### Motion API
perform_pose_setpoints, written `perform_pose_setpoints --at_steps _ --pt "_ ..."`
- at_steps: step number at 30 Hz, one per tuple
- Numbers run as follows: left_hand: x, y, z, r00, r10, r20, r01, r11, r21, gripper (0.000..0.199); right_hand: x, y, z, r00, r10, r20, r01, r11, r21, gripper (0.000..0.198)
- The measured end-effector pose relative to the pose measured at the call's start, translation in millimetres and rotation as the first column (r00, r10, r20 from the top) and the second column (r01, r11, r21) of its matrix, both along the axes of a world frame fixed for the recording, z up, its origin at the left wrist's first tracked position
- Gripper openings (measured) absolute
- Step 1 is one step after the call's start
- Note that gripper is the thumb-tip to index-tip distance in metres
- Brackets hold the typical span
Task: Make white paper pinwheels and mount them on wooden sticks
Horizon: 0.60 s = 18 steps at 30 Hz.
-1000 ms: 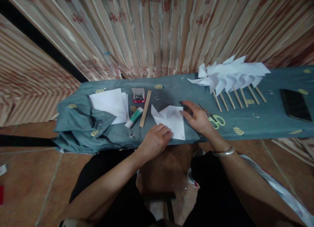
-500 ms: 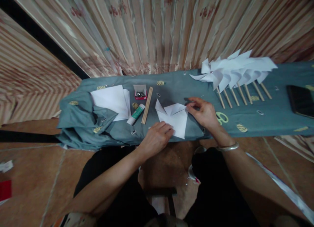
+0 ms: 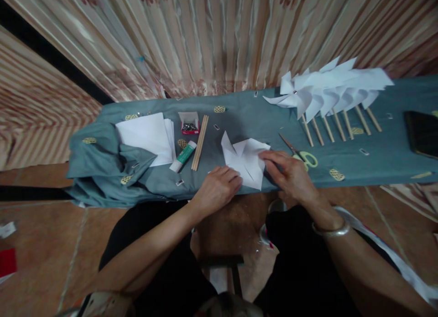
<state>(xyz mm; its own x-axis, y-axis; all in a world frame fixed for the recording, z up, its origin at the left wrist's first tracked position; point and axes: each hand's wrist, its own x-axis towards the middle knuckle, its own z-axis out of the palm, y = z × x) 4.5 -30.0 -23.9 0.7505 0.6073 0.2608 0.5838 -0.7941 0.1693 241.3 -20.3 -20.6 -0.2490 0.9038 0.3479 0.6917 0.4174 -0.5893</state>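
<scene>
A white paper sheet [image 3: 247,161], cut with slits and with some points raised and folded, lies before me on the cloth. My left hand [image 3: 219,185] is closed at its lower left edge, fingertips holding the paper. At the right edge, my right hand [image 3: 285,171] grips a paper flap between thumb and fingers; the exact grip is partly hidden. Scissors [image 3: 310,158] with yellow-green handles lie just beyond the right hand. Left of the sheet are loose wooden sticks [image 3: 200,142], a green and white glue stick [image 3: 184,156] and a small red box [image 3: 189,126] of metal pins.
A stack of white paper [image 3: 145,135] lies at the left on the green cloth [image 3: 239,109]. Several finished paper pinwheels [image 3: 337,91] on sticks overlap at the back right. A dark phone [image 3: 422,132] sits at the far right. A pleated curtain [image 3: 212,43] hangs behind.
My right hand has moved down along the paper's right edge, and a slit now shows across the lower right part. The scissors' blades have come into view. The camera view has shifted slightly.
</scene>
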Motion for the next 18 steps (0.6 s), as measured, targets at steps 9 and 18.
perform_pose_setpoints --at_steps 9,18 --pt "-4.4 5.6 -6.3 0.981 0.063 0.181 -0.038 0.989 -0.141 0.022 4.4 -17.0 -9.1 0.989 0.133 0.061 -0.128 0.988 -0.083 0.030" --pt "-1.3 13.2 -3.0 0.952 0.177 0.251 -0.084 0.935 -0.344 0.019 -19.5 -14.6 -10.3 0.969 -0.079 -0.235 0.024 0.973 -0.230 0.011"
